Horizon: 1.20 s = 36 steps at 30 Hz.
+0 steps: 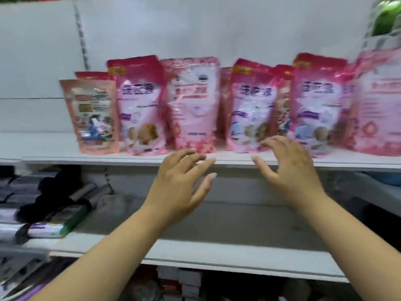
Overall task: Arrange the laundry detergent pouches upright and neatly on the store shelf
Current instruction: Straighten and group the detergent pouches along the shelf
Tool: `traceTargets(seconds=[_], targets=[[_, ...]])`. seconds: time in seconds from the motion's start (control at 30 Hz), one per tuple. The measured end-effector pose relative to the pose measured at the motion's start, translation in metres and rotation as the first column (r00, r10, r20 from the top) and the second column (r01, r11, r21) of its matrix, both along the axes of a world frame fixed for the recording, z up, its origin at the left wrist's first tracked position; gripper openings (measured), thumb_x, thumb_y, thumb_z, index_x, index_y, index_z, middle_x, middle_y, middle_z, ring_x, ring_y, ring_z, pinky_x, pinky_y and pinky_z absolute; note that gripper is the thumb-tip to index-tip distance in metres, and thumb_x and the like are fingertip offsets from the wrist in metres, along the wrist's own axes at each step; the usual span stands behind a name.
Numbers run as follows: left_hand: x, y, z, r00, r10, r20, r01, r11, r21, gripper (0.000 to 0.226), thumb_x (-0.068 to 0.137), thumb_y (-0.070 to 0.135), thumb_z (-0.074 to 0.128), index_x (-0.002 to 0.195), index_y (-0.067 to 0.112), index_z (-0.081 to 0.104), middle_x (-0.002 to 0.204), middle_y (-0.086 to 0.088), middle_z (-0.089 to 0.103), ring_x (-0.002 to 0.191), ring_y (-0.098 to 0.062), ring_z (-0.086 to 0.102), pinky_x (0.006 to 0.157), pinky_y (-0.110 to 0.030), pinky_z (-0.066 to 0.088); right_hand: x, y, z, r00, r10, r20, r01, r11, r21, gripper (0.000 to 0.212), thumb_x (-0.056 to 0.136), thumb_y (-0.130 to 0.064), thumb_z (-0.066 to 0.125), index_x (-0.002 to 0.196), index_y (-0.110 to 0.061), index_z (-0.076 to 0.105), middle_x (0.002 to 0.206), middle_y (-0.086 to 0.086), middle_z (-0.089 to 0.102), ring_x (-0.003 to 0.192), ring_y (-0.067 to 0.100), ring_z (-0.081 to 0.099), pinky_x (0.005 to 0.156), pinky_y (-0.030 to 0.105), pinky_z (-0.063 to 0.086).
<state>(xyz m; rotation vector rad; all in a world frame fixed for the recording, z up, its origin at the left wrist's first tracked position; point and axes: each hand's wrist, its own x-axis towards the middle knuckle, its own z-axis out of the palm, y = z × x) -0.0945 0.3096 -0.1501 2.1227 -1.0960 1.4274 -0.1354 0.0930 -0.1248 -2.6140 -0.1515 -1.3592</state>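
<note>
A white metal shelf point(65, 158) against a pale back panel was seen, and glossy pink detergent pouches point(191, 105) stood upright in a row on it. The left hand point(180, 185) and right hand point(290, 170) were held before its edge, fingers point(208, 181) spread, nothing grasped. Dark packets point(54, 222) lay on the lower shelf.

- Bright, even light fell from above; shadows were soft under the shelf point(130, 160).
- Motion blur smeared the pouches point(191, 103).
- Wide-angle bending showed at the edges.
</note>
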Motion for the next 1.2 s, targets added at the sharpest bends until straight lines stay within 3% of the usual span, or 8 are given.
traceTargets(seconds=[0.2,0.43,0.53,0.63,0.83,0.9,1.0,1.2], targets=[[-0.023,-0.182,0.022,0.972,-0.224,0.075,0.225,0.974,0.006,0.032,0.09,0.028,0.049,0.079,0.011,0.075,0.073,-0.002,0.069,0.067,-0.023,0.061,0.069,-0.028,0.043,-0.047,-0.169,0.026,1.0,-0.023,0.015,0.017,0.956,0.291,0.036,0.083,-0.047,0.051,0.093,-0.015,0.063,0.082,-0.004,0.054,0.08,0.018,0.05,0.067,0.026,0.03],[-0.011,-0.309,0.008,0.999,0.009,-0.043,-0.003,0.991,0.137,0.036,0.086,0.04,0.049,0.088,0.015,0.075,0.085,0.001,0.073,0.076,-0.019,0.068,0.068,-0.026,0.04,-0.041,-0.284,0.045,0.987,-0.144,-0.066,0.158,0.86,0.485,0.055,0.088,-0.037,0.058,0.131,-0.005,0.046,0.135,0.014,0.045,0.123,0.028,0.042,0.097,0.029,0.032],[-0.008,-0.318,0.0,0.985,0.16,-0.065,-0.15,0.98,0.132,0.047,0.092,0.052,0.039,0.086,0.023,0.076,0.083,0.007,0.073,0.072,-0.016,0.068,0.065,-0.027,0.039,-0.019,-0.301,0.05,0.969,0.096,-0.229,0.098,0.699,0.709,0.075,0.084,-0.048,0.059,0.143,-0.011,0.03,0.145,0.01,0.037,0.13,0.027,0.039,0.107,0.039,0.033],[-0.011,-0.319,0.0,0.98,0.189,-0.07,-0.181,0.978,0.099,0.059,0.094,0.057,0.026,0.087,0.025,0.076,0.083,0.008,0.073,0.07,-0.017,0.068,0.067,-0.026,0.033,-0.006,-0.303,0.05,0.907,0.389,-0.164,-0.046,0.476,0.878,0.059,0.08,-0.047,0.064,0.127,-0.015,0.049,0.123,0.005,0.06,0.109,0.023,0.059,0.096,0.041,0.046],[-0.023,-0.316,0.012,0.965,0.168,-0.201,-0.149,0.983,0.104,0.066,0.089,0.066,0.019,0.098,0.029,0.073,0.096,0.011,0.072,0.087,-0.016,0.067,0.071,-0.025,0.044,-0.003,-0.301,0.052,0.884,0.454,-0.109,-0.113,0.434,0.894,0.015,0.08,-0.032,0.068,0.088,-0.02,0.064,0.097,0.003,0.07,0.093,0.025,0.066,0.09,0.045,0.051],[-0.029,-0.319,0.027,0.9,0.101,-0.424,-0.087,0.995,0.052,0.064,0.085,0.072,0.023,0.118,0.032,0.062,0.116,0.012,0.065,0.105,-0.013,0.06,0.077,-0.026,0.041,-0.006,-0.302,0.054,0.874,0.48,-0.07,-0.125,0.362,0.924,0.013,0.08,-0.027,0.068,0.087,-0.016,0.064,0.098,0.009,0.071,0.092,0.028,0.067,0.089,0.047,0.051],[-0.029,-0.322,0.05,0.606,-0.2,-0.77,0.086,0.979,-0.187,0.081,0.073,0.072,0.028,0.138,0.025,0.041,0.135,0.007,0.051,0.119,-0.014,0.051,0.096,-0.029,0.04,-0.012,-0.297,0.051,0.867,0.498,-0.015,-0.157,0.302,0.94,0.01,0.082,-0.022,0.065,0.087,-0.013,0.064,0.097,0.013,0.071,0.089,0.028,0.068,0.082,0.042,0.054],[-0.021,-0.348,0.077,0.402,-0.531,-0.746,0.183,0.845,-0.503,0.072,0.075,0.056,0.055,0.134,0.017,0.04,0.122,0.006,0.056,0.103,-0.012,0.058,0.081,-0.025,0.051,-0.024,-0.283,0.049,0.792,0.609,0.042,-0.228,0.232,0.946,0.017,0.085,-0.023,0.061,0.093,-0.008,0.064,0.087,0.008,0.071,0.078,0.021,0.067,0.064,0.032,0.054]])
